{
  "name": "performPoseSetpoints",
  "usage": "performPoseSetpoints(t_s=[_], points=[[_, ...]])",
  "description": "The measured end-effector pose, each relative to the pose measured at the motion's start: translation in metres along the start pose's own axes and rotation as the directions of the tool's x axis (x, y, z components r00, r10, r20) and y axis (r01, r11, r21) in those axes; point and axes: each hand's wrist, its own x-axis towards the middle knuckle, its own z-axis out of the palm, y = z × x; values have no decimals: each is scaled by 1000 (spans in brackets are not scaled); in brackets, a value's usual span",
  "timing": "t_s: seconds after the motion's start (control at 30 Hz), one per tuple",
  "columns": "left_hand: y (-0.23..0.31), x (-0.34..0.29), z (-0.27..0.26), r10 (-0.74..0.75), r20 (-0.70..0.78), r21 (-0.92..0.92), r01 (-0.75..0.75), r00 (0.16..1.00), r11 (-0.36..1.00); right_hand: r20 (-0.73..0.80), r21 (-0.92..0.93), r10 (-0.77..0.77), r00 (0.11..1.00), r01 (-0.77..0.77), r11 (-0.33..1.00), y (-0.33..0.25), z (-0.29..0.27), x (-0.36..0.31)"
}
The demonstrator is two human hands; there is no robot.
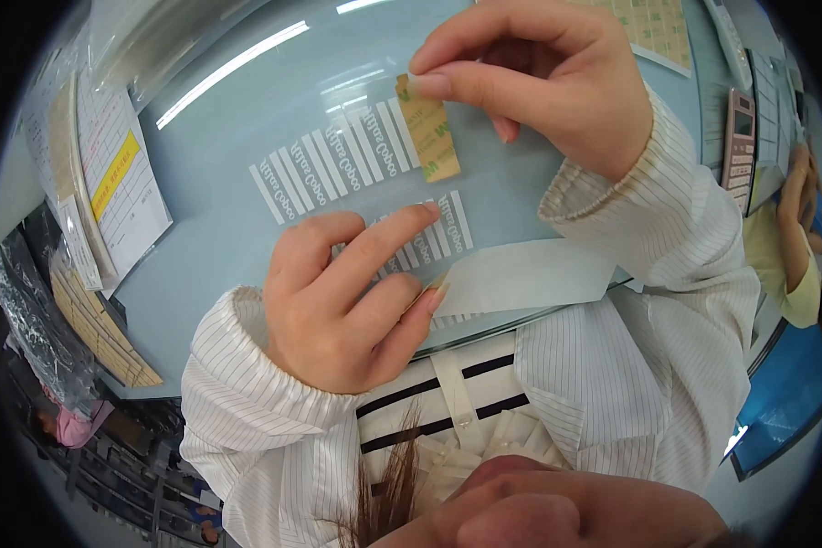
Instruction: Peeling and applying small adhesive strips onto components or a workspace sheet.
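Observation:
My right hand [548, 78] pinches the top corner of a yellowish, paper-backed adhesive label [437, 146] between thumb and index finger. The label lies beside a slanting row of white-lettered strips [324, 164] on the glass tabletop. My left hand [347, 306] is closed at thumb and index finger on a thin beige piece [439, 281], mostly hidden by the fingers. Its middle finger reaches over a second row of white-lettered strips [452, 224], partly covering it. Close to those pinching fingertips, a blank white paper strip [530, 274] lies along the table's near edge.
Yellowish label sheets [658, 32] lie at the far right, near a pink calculator [738, 142]. Printed papers [128, 196] and clear plastic bags [155, 41] sit on the left. Another person's arm [795, 247] shows at the right rim.

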Motion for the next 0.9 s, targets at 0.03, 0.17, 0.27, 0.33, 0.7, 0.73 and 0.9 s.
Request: performPoseSetpoints(t_s=[0.03,0.17,0.27,0.33,0.7,0.73,0.9], points=[[0,1,0,0,2,-5,0,1000,1000,-31,52,-101,994,103,993,6,-1,-1],[1,4,1,20,11,82,-21,1000,996,229,-60,-873,431,901,429,29,-17,28],[2,-2,-4,5,30,164,-10,1000,986,4,-128,-115,993,114,985,-9,-5,0],[1,-2,-3,7,34,181,-13,999,983,71,-282,-158,985,172,944,-9,-10,0],[0,-3,-6,17,110,212,-40,994,976,168,-311,-396,903,429,848,4,-12,3],[0,-3,-5,15,111,211,-39,994,977,174,-307,-395,902,430,849,4,-12,4],[2,-2,-6,-1,123,220,-27,992,975,194,-297,-406,893,448,843,4,-13,4]])
